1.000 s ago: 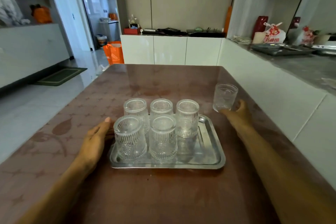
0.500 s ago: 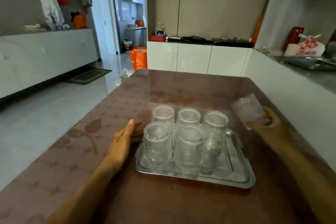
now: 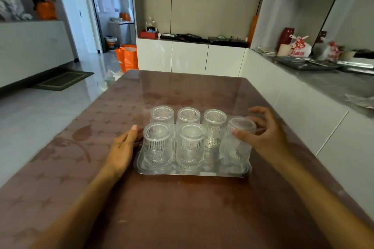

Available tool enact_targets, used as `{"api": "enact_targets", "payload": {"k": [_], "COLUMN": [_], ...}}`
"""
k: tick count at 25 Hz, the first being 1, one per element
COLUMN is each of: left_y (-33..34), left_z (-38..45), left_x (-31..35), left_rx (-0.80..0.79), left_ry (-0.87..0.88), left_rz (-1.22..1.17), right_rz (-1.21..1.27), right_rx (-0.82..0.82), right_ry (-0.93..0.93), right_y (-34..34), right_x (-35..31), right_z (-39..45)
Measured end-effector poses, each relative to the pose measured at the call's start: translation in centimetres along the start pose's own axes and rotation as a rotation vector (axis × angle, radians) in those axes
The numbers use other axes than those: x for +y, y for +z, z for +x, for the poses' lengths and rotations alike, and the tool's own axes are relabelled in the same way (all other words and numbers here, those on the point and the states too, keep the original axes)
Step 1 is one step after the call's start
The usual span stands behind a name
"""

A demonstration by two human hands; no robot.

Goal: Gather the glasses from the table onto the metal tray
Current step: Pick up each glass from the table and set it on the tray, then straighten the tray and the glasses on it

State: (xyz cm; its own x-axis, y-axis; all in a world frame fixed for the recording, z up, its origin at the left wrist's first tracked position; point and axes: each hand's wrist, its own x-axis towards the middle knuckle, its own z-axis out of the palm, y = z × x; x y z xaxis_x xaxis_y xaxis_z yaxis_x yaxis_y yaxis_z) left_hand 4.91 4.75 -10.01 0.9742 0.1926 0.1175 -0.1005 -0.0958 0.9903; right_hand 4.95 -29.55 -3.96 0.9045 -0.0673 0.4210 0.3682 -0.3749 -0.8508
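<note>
As the sixth glass (image 3: 235, 139) hangs blurred over the tray's (image 3: 192, 172) right end, the right hand (image 3: 263, 134) wraps it; lowering it straight into the open front corner, clear of the neighbouring glass (image 3: 214, 127), looks best. The left hand (image 3: 123, 147), fingers flat, steadies the tray's rim. No legible writing shows.

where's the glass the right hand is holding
In the head view, the sixth glass is in the right hand over the metal tray's right end, beside the back-row right glass.
</note>
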Motion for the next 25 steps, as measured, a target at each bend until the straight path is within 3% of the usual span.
{"api": "enact_targets", "payload": {"k": [9, 12, 14, 17, 19, 25], "left_y": [-0.3, -1.6, -3.9, -5.8, -5.2, -3.0], "left_z": [0.1, 0.7, 1.3, 2.2, 2.7, 1.9], "left_x": [-0.2, -0.5, -0.3, 1.2, 2.9, 6.0], "left_rx": [-0.052, -0.119, -0.231, -0.601, -0.729, -0.65], "left_ry": [0.004, -0.07, -0.072, -0.113, -0.138, -0.083], "left_rz": [0.003, -0.032, -0.009, 0.248, 0.418, 0.574], "right_rz": [-0.044, -0.08, -0.171, -0.3, -0.317, -0.3], "right_rx": [-0.16, -0.359, -0.506, -0.638, -0.724, -0.793], "right_ry": [-0.038, 0.054, 0.135, 0.191, 0.187, 0.187], "right_y": [4.3, 2.1, 0.2, -0.7, 0.1, 1.1], "right_x": [3.0, 4.5, 5.3, 5.4, 5.3, 5.8], "right_z": [-1.1, -1.3, -0.9, 0.7, 1.9, 3.2]}}
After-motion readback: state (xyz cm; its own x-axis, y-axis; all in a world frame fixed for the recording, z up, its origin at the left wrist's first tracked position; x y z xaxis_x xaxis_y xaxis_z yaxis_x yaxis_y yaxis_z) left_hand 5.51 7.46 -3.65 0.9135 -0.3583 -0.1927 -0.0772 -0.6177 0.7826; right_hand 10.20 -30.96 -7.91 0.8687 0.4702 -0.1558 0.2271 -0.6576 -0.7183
